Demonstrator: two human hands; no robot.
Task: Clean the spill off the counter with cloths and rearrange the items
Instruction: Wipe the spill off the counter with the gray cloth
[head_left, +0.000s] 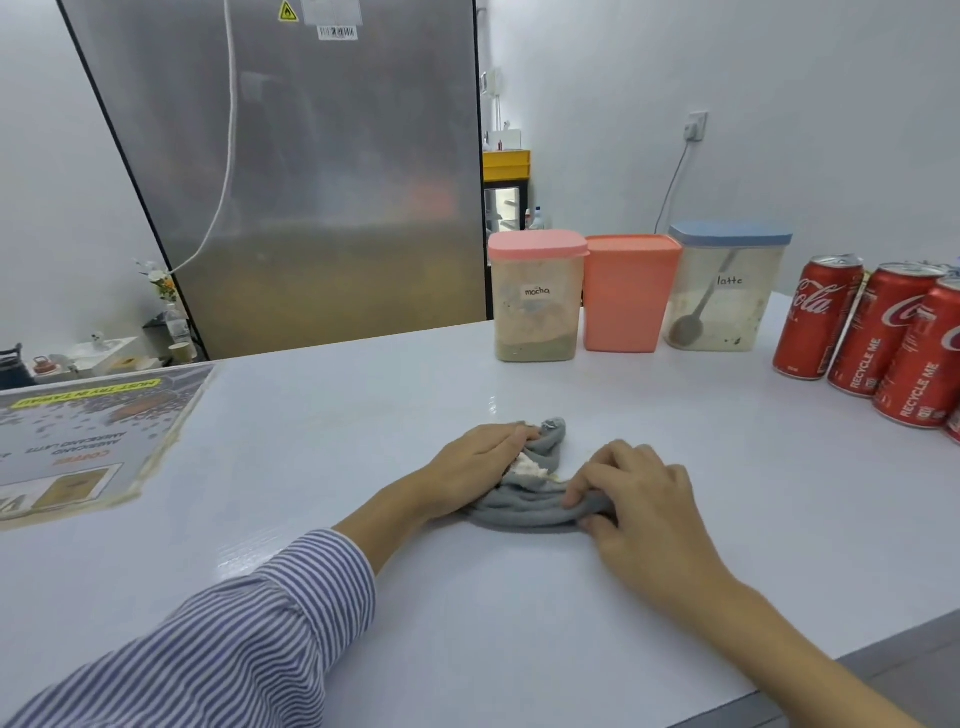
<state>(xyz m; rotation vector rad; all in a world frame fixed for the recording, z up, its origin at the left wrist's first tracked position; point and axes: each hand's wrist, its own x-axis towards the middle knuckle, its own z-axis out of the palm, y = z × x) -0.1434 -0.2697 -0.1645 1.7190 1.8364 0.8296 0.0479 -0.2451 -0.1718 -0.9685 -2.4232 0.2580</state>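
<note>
A tall steel refrigerator (322, 171) stands behind the white counter (467, 597), filling the upper left of the view. The counter runs across the whole foreground. At its left edge lies a printed menu sheet (88, 436), turned away from the viewer. Along the far right side stand three plastic containers in a row: a pink-lidded one labelled mocha (536, 304), a solid orange one (628, 293) just beside it, and a blue-lidded one labelled latte (724, 291) with a spoon inside. To the right of these, red soda cans (862, 327) stand close together at the frame's edge.

Near the middle of the counter lies a grey cloth (530, 501), bunched into a long roll with a patch of pale residue showing in its folds. The left hand (472, 462), coming from a striped sleeve (234, 639), rests over the cloth's left end with fingers curved down onto it, gathering the fabric. The right hand (639, 493) grips the cloth's right end, its fingers curled over the roll and the thumb tucked beneath the edge.
</note>
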